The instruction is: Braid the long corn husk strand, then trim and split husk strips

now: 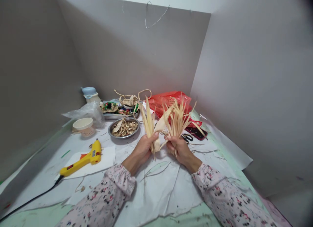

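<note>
My left hand (143,148) is closed around a bundle of dry corn husks (148,121), pale yellow and standing upright out of the fist. In my right hand (182,149) is a second bundle, of narrow shredded corn husk strips (178,119) that fan out at the top. One broad husk piece (161,122) leans across the gap between the two bundles. Both hands are close together above the paper-covered table (161,194), with the fingers wrapped round the husks. Below the fists, short ends of the husks poke out.
At left, a yellow glue gun (81,160) lies on white paper, its cord running off the table. Behind are a metal bowl of husk scraps (124,127), a paper cup (83,126), a tray with woven pieces (119,108), a red plastic bag (168,101), black scissors (188,138) and a phone (197,133). Grey panels enclose the table.
</note>
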A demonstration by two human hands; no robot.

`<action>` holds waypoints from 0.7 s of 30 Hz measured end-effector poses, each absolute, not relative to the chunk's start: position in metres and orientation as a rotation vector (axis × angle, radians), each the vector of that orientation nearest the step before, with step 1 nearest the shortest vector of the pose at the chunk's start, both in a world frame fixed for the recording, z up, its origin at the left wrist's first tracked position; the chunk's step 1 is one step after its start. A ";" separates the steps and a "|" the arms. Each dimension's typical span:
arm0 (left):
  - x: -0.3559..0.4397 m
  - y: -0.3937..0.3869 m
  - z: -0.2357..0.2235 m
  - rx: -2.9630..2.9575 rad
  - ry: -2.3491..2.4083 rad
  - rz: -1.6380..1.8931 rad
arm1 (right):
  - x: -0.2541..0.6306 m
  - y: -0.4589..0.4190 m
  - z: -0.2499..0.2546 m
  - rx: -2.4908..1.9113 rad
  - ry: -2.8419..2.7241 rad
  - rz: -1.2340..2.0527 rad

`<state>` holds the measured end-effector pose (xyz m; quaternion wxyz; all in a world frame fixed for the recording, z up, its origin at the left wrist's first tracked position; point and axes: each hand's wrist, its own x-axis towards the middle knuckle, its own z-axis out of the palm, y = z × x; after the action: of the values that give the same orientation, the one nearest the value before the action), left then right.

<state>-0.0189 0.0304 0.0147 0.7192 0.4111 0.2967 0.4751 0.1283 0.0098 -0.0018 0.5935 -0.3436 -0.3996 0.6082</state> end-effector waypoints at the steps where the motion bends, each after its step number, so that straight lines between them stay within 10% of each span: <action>1: -0.020 0.031 0.015 0.893 0.648 1.055 | 0.129 0.010 -0.001 -0.776 -0.902 1.439; 21: -0.068 0.071 0.033 0.345 0.335 1.496 | 0.166 0.031 0.000 -0.623 -0.393 0.967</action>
<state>-0.0682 0.0707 0.0330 0.7068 0.1553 0.1509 0.6735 0.1658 0.0310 0.0003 0.8208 -0.2928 -0.1846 0.4544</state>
